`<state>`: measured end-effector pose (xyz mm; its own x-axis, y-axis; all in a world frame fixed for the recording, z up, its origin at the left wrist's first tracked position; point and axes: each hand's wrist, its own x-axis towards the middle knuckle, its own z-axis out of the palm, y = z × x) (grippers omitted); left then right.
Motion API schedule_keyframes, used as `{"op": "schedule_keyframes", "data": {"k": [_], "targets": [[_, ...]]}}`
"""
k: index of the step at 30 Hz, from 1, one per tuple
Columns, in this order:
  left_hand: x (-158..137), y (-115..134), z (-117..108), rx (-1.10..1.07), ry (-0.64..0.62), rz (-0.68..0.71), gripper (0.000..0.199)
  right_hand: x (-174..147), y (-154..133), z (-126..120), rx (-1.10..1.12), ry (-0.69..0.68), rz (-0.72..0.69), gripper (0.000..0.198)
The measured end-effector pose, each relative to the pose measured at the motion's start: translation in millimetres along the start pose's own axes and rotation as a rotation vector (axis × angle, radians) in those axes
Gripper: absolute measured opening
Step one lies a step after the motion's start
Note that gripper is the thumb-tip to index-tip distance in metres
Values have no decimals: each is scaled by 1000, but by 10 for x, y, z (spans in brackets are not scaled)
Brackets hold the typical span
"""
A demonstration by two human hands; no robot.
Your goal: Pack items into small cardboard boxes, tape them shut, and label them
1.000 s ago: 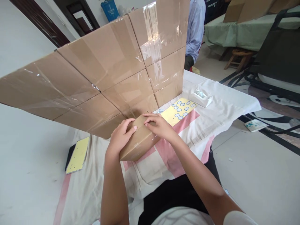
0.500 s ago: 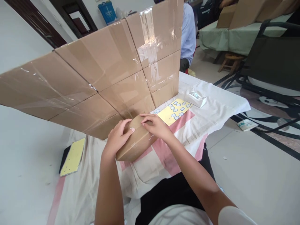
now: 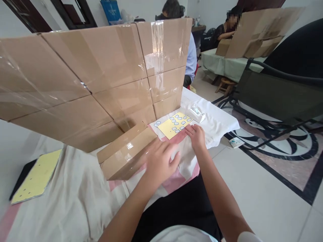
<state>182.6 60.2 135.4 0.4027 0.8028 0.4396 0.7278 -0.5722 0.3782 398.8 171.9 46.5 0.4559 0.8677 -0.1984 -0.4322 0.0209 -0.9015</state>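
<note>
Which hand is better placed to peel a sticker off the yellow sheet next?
Probably right. The right hand rests at the near edge of the yellow sticker sheet; the left hand lies further back beside the small cardboard box.

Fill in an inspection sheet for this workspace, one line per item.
Surface: table under a white and pink cloth.
Job's things: small box lying on the cloth; yellow sticker sheet beyond it.
Clutter: tape dispenser; second yellow sheet at the left edge.
Hands: left hand open, against the box; right hand at the sticker sheet's near corner.
Cables: nothing seen.
Surroundings: taped cardboard screen behind the table; other people at tables beyond.
</note>
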Motion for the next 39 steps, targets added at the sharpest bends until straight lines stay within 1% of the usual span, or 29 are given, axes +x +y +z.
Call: {"op": "schedule_keyframes", "data": {"k": [1, 3, 4, 5, 7, 8, 10, 12, 14, 18, 21, 25, 27, 29, 31, 33, 36, 39], "targets": [[93, 17, 237, 20, -116, -37, 29, 72, -24, 5, -11, -19, 29, 24], [223, -37, 666, 41, -161, -64, 51, 190, -46, 67, -68, -82, 58, 21], [245, -87, 836, 49, -175, -77, 57, 240, -44, 114, -101, -114, 72, 21], [240, -140, 968, 52, -181, -86, 58, 286, -34, 165, -138, -138, 82, 21], [176, -229, 1110, 50, -175, -93, 56, 363, 7, 263, -216, -151, 73, 24], [139, -260, 1128, 45, -169, -88, 53, 389, 34, 304, -254, -139, 51, 26], [95, -299, 1095, 27, -151, -71, 44, 404, 89, 367, -318, -98, -30, 32], [111, -321, 1028, -1, -123, -62, 32, 360, 134, 404, -361, -70, -145, 38], [159, -333, 973, -41, -71, -72, 24, 271, 160, 421, -390, -87, -258, 41], [230, -331, 945, -162, 72, -89, 23, 106, 177, 405, -442, -175, -418, 46], [285, -330, 981, -284, 188, -113, 27, 83, 189, 367, -472, -206, -497, 50], [488, -375, 1068, -397, 318, -251, 38, 114, 206, 334, -481, -272, -533, 51], [627, -416, 1108, -431, 351, -316, 40, 120, 207, 329, -471, -328, -538, 49], [749, -459, 1138, -461, 370, -349, 39, 121, 207, 324, -452, -384, -548, 46], [821, -498, 1164, -490, 386, -355, 37, 125, 211, 314, -435, -417, -554, 46], [835, -528, 1194, -523, 399, -352, 30, 132, 222, 302, -438, -431, -546, 48], [787, -563, 1242, -572, 412, -341, 19, 135, 236, 296, -456, -475, -523, 52], [737, -592, 1276, -605, 417, -324, 17, 122, 225, 314, -474, -498, -510, 52]]}}
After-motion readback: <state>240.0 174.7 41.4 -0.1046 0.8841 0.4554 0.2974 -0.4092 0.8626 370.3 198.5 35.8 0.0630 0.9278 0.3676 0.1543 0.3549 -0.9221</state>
